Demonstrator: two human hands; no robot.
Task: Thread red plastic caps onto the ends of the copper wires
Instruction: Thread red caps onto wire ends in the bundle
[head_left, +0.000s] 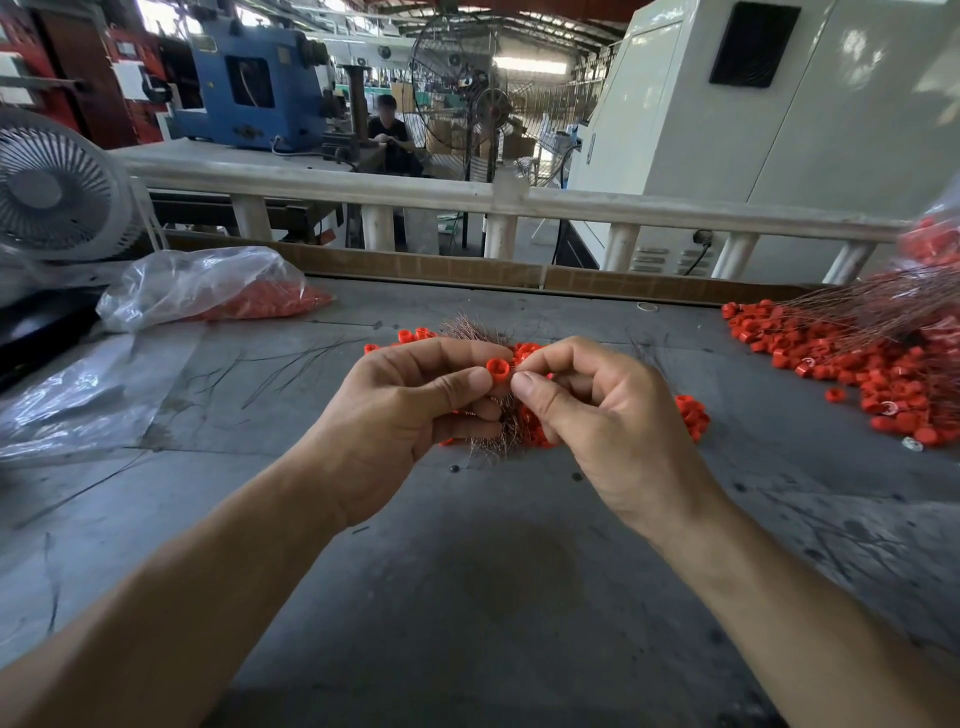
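The left hand (410, 415) pinches a red cap (500, 370) between thumb and forefinger, open side turned toward the camera, while its lower fingers curl round a bundle of copper wires (467, 332) that sticks out above and below the fist. The right hand (597, 410) meets it, thumb and forefinger pressed together just beside the cap; this grip looks closed on a single wire end, but the wire itself is too thin to make out. Both hands hover above the grey surface (493, 545), over a small heap of loose caps (691, 415).

The step in hand appears to be the threading itself: wire tip lined up at the cap's hole. The next move calls for a steady push of the tip through the cap, with the left grip keeping the cap from tilting.

A larger pile of caps (857, 364) with wires laid across it lies well apart at the right, and a clear bag (208, 286) holding more caps sits at the far left.
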